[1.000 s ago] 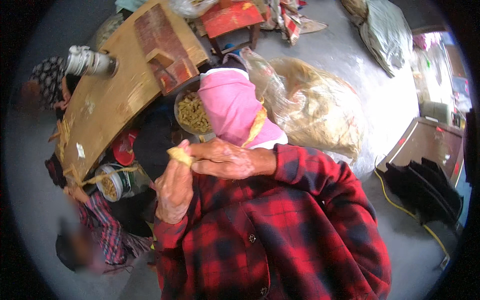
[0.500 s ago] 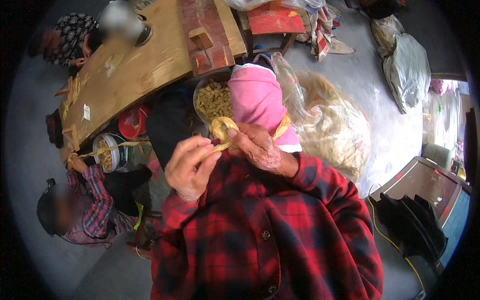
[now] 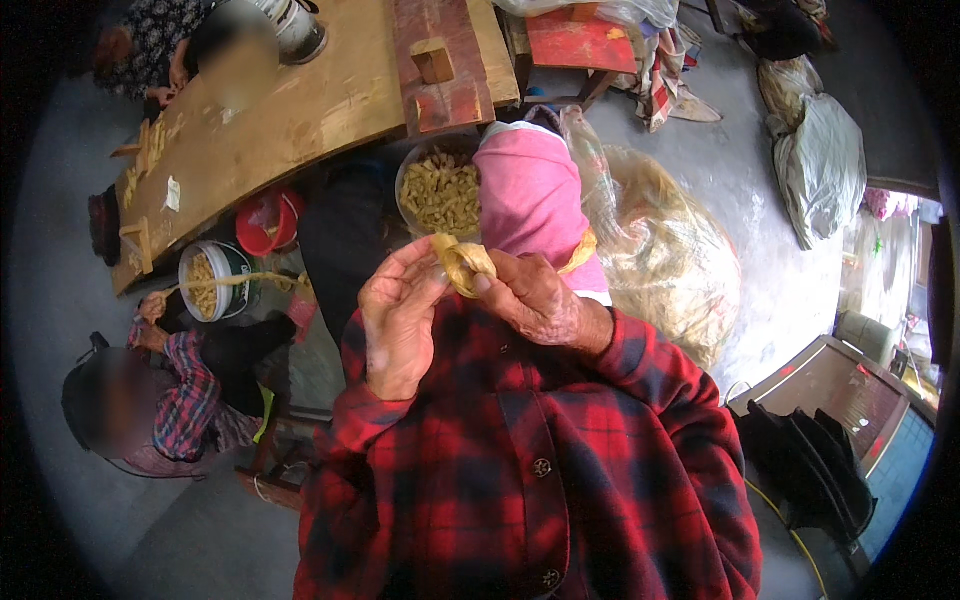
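In front of my chest, a pale yellow, flat, pliable strip (image 3: 466, 266) is bent into a loop between my two hands. My left hand (image 3: 398, 325) has its thumb and fingertips closed on the strip's short end, at the loop's left side. My right hand (image 3: 540, 302) pinches the loop from the right between thumb and fingers. Past that hand, the strip's tail lies over a pink cloth (image 3: 525, 175) covering my knee. Just beyond, a round tub (image 3: 402, 200) holds many small yellowish knotted pieces (image 3: 442, 192).
A wooden table (image 3: 330, 105) stands at the far left. A co-worker (image 3: 190, 400) handles a similar strip near a white bucket (image 3: 236, 268) and a red bucket (image 3: 268, 236). Right of my knee sits a large clear plastic bag (image 3: 665, 250); a red stool (image 3: 580, 45) stands farther off.
My left fingers have gone from the strip below the loop up to the loop's left side. The loop has turned and sits slightly right. The head view has shifted, showing more of the tub.
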Demonstrator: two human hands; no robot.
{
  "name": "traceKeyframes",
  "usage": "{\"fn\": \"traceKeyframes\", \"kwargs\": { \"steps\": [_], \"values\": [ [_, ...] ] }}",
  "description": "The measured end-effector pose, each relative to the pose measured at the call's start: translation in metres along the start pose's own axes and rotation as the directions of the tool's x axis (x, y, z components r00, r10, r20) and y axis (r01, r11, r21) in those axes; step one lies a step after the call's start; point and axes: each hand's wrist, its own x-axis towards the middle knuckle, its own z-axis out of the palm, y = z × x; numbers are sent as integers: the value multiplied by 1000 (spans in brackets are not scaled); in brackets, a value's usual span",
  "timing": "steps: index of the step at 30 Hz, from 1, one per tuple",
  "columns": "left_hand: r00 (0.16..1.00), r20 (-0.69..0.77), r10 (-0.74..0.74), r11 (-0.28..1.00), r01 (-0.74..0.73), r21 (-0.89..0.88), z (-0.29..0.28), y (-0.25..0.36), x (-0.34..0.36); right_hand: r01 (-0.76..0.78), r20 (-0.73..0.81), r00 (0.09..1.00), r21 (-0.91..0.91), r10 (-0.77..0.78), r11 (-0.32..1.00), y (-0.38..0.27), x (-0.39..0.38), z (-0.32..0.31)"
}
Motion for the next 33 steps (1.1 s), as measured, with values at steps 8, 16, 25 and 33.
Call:
{"fn": "traceKeyframes", "kwargs": {
  "steps": [8,16,25,33],
  "values": [
    [978,122,171,953,-195,231,6,6,-4,191,33,981,-234,-189,953,7,4,1],
    [987,83,137,979,-148,142,1,-1,-7,45,48,998,-153,-38,987,-3,7,7],
    [979,176,-104,968,141,-209,-1,11,-11,286,71,955,-489,-289,824,-7,7,6],
    [958,266,-102,968,157,-194,6,14,-17,446,137,876,-592,-462,671,-7,6,8]
  ]
}}
